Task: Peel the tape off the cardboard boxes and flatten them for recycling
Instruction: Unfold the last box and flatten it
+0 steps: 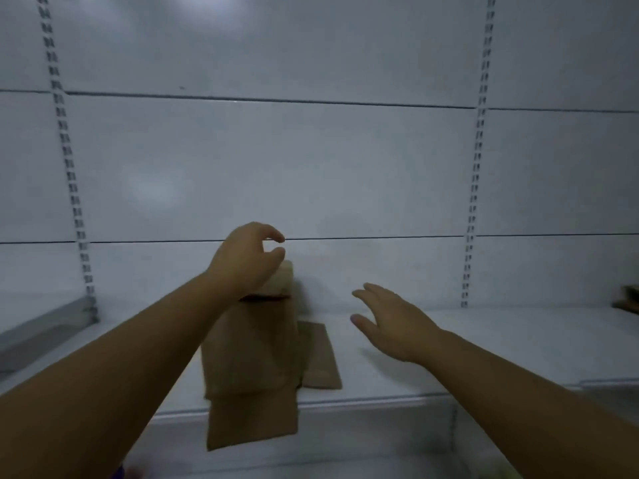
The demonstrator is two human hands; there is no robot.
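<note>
A brown cardboard box (252, 354) stands on the white shelf (397, 368), its front flap hanging over the shelf's front edge and a side flap (320, 357) lying flat to its right. My left hand (247, 259) hovers over the box's far top edge, fingers loosely curled, thumb and forefinger apart, holding nothing. My right hand (392, 321) floats to the right of the box with fingers spread, apart from it. No tape can be made out in the blur.
White back panels with slotted uprights (475, 188) rise behind the shelf. A grey bracket (45, 330) angles in at the left. Brown cardboard (627, 304) shows at the far right edge. A lower shelf (345, 454) lies below.
</note>
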